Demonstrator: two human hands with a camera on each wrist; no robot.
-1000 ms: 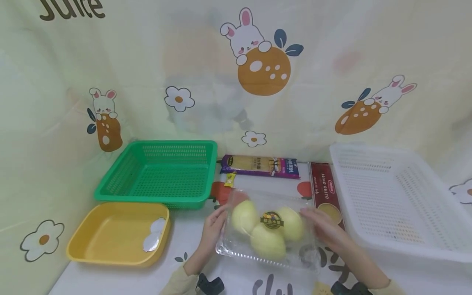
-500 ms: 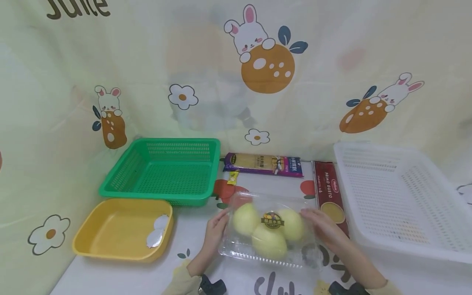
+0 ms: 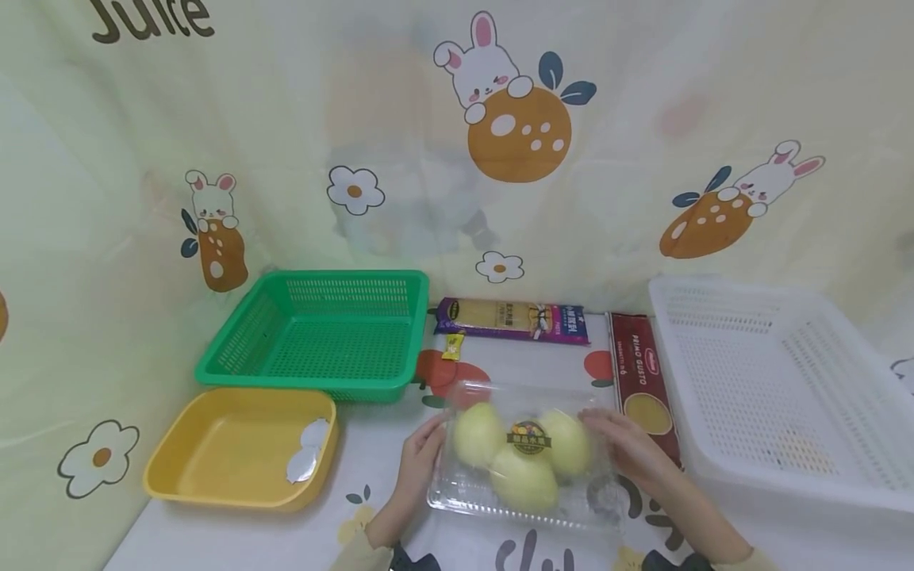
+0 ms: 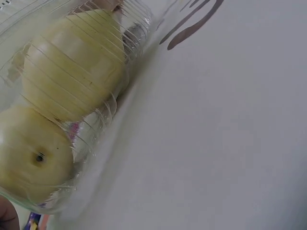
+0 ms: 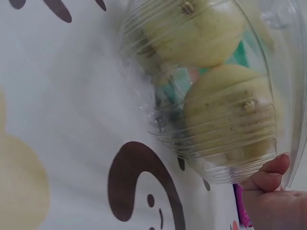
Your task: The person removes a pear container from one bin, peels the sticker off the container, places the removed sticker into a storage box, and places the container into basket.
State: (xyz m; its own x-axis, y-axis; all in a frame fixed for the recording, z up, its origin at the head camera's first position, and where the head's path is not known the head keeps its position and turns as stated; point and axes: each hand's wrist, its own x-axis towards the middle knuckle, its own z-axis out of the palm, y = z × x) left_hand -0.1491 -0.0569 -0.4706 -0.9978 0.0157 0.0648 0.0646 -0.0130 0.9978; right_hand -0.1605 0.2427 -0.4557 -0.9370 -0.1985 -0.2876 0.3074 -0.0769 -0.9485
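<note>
Both hands hold a clear plastic clamshell box [image 3: 485, 501] by its left and right sides. Inside are three pale yellow-green round fruits [image 3: 524, 480], and a dark label [image 3: 529, 438] is on the lid. My left hand [image 3: 421, 460] grips the left side; in the left wrist view only a bit of a finger [image 4: 6, 215] shows at the corner. On the other side, my right hand [image 3: 628, 444] pinches the edge, its fingers [image 5: 269, 176] curled against the plastic in the right wrist view. The box's ribbed side is close over the white tablecloth [image 4: 206, 143].
A green basket [image 3: 417, 333] stands back left, with a yellow basin [image 3: 228, 444] holding white round pieces [image 3: 303, 464] before it. Behind the box lie a purple pasta packet [image 3: 510, 319] and a small yellow wrapped candy [image 3: 453, 346]. Right are a red spaghetti packet [image 3: 643, 381] and a white basket [image 3: 685, 396].
The box has come slightly down and toward the person, with both hands keeping their hold. The head view has shifted a little.
</note>
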